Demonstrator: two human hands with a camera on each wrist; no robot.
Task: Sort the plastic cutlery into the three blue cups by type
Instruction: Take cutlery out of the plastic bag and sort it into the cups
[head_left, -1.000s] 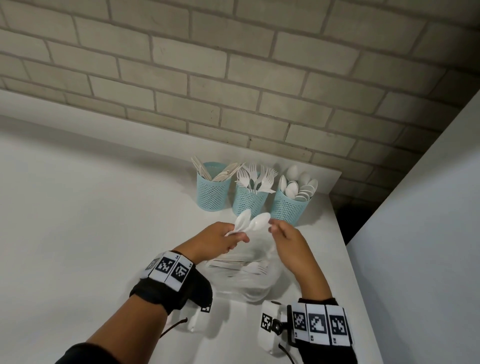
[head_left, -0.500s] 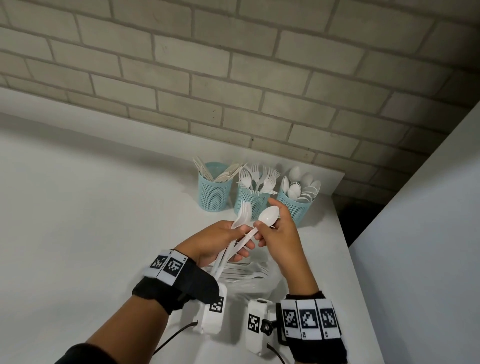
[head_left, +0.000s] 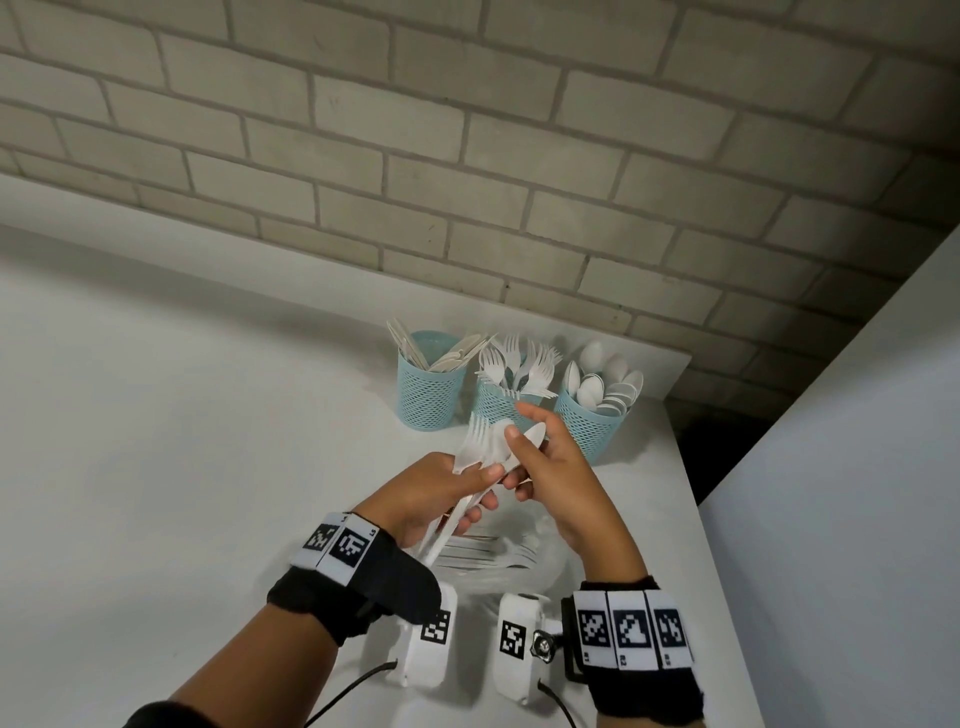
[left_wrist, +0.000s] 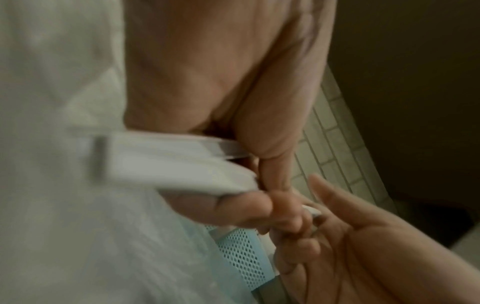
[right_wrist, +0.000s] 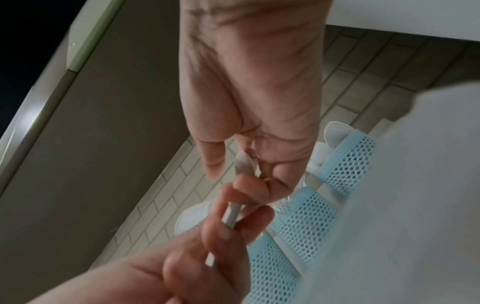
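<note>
Three blue mesh cups stand by the brick wall: the knife cup on the left, the fork cup in the middle, the spoon cup on the right. In front of them my left hand grips a small bundle of white forks by the handles. My right hand pinches the bowl of a white spoon that sticks out of the same bundle; the right wrist view shows this spoon between thumb and fingers. Both hands touch over the table.
A clear plastic bag with more white cutlery lies on the white table under my hands. The table's right edge runs close beside the spoon cup, with a white panel beyond it. The brick wall stands behind the cups.
The cutlery has swung from lying flat to standing upright in my left hand. My right hand has slid along the spoon to its bowl, close against the left hand.
</note>
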